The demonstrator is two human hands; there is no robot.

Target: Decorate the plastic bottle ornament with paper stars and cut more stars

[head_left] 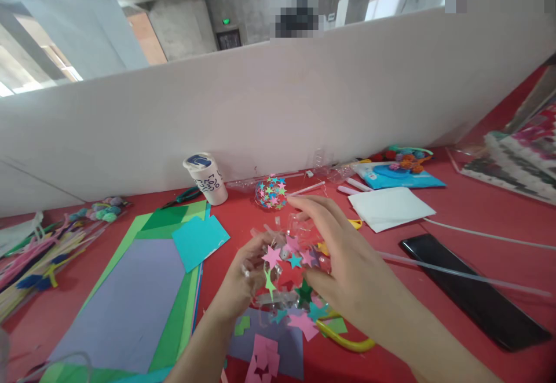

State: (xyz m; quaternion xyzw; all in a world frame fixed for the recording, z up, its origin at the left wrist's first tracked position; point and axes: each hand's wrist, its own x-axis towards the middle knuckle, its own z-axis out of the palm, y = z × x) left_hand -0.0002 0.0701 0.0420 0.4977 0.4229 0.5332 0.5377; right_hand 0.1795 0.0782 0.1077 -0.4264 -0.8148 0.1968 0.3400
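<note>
A clear, open-looking ball covered with coloured paper stars (pixel 295 261) is between my hands, above the table. My left hand (pixel 244 273) grips its left side with bent fingers. Curved over the right side is my right hand (pixel 347 250), its thumb against the stars and its fingers reaching over the top. Below lie a purple paper sheet (pixel 289 345), pink paper scraps (pixel 263 360) with star cut-outs, and yellow-handled scissors (pixel 347 339), partly hidden. A smaller star-covered ball (pixel 271 192) rests farther back.
Stacked coloured paper (pixel 125 302) lies left, with pipe cleaners (pixel 39 261) beyond it. A white cup (pixel 206 179) stands near the white partition (pixel 278 105). On the right are white paper (pixel 391 208), a black phone (pixel 473 290) and a blue packet (pixel 403 174).
</note>
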